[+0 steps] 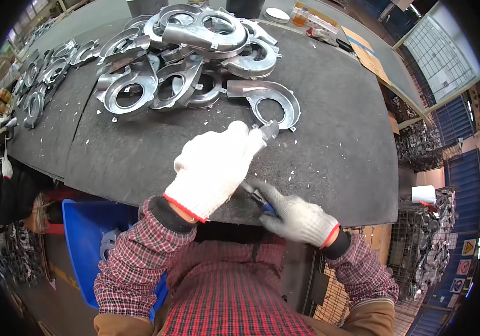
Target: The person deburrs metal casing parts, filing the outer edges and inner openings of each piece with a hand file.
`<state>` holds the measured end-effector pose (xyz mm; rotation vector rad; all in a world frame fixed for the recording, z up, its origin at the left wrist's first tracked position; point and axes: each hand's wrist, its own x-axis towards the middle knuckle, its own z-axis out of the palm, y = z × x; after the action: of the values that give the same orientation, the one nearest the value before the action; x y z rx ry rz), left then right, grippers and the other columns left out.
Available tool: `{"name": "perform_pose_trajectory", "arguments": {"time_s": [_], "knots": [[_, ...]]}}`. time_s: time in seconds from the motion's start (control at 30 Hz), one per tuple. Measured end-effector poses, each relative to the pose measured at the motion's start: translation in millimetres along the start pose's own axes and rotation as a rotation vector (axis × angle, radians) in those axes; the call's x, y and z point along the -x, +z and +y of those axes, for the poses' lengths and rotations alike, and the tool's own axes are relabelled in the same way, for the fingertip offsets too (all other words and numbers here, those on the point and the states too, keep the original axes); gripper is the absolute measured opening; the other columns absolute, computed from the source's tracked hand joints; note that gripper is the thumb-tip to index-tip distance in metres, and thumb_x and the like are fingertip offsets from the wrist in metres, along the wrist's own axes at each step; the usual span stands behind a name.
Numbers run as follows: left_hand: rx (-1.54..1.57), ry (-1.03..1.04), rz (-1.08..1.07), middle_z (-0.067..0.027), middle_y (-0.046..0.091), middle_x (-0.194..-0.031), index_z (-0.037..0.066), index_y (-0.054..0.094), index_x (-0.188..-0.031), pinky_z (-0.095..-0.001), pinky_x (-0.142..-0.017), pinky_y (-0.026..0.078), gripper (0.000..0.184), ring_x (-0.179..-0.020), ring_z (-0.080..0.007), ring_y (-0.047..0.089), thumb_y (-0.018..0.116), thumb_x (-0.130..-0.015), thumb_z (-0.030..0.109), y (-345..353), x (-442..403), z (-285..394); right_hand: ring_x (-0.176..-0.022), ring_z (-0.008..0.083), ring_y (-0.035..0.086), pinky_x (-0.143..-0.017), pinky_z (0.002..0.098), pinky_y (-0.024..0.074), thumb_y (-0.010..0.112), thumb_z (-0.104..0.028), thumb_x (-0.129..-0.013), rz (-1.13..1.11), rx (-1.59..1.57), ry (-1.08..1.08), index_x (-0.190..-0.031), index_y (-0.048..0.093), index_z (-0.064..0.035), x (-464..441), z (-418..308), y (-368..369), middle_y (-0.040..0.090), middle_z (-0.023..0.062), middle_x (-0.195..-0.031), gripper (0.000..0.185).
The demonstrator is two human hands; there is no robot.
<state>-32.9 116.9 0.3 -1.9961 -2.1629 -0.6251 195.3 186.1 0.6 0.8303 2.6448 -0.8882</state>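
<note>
Against dark matting (346, 106), the left hand (212, 162) partly hides a workpiece (270, 130).

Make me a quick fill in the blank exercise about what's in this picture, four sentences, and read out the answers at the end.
1. The left hand, which holds a metal piece, is covered by a white ____.
2. The right hand wears one too, its edge at the wrist coloured ____.
3. The one bright colour showing on the tool in the right hand is ____.
4. The bin stands on the person's ____ side.

Missing words: glove; red; blue; left.
</note>
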Motion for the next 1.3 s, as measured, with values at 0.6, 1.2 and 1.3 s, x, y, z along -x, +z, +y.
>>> {"name": "perform_pose_trajectory", "arguments": {"time_s": [0.6, 1.2, 1.3], "knots": [[2.01, -0.739, -0.654, -0.0131, 0.073, -0.096, 0.007, 0.024, -0.175, -0.0262, -0.059, 0.054, 0.093, -0.075, -0.0139, 0.069, 0.07, -0.1, 0.039, -62.5, 96.5, 2.3, -0.07, 0.0249, 0.074, -0.064, 0.0377, 0.0623, 0.077, -0.02, -0.094, 0.399, -0.807, 0.012, -0.161, 0.048, -0.0088, 84.1, 34.5, 31.0, 0.073, 0.0126, -0.094, 0.074], [1.77, -1.029, -0.68, -0.0066, 0.067, -0.104, 0.018, 0.013, -0.181, -0.0259, -0.06, 0.052, 0.09, -0.067, -0.0064, 0.056, 0.065, -0.113, 0.045, -4.4, 187.0, 1.6, -0.069, 0.0313, 0.079, -0.059, 0.0426, 0.0652, 0.079, -0.027, -0.096, 0.016, 0.075, -0.176, -0.16, 0.051, -0.017, 47.1, -11.2, 50.3, 0.075, 0.0155, -0.089, 0.07], [1.801, -1.04, -0.661, -0.0126, 0.072, -0.105, 0.022, 0.012, -0.182, -0.0272, -0.058, 0.056, 0.096, -0.061, -0.0079, 0.059, 0.07, -0.109, 0.048, -2.5, 187.6, -0.1, -0.08, 0.0346, 0.081, -0.064, 0.0449, 0.0667, 0.078, -0.026, -0.097, 0.042, 0.023, -0.153, -0.159, 0.051, -0.0148, 40.2, -5.0, 47.6, 0.079, 0.0186, -0.1, 0.068]]}}
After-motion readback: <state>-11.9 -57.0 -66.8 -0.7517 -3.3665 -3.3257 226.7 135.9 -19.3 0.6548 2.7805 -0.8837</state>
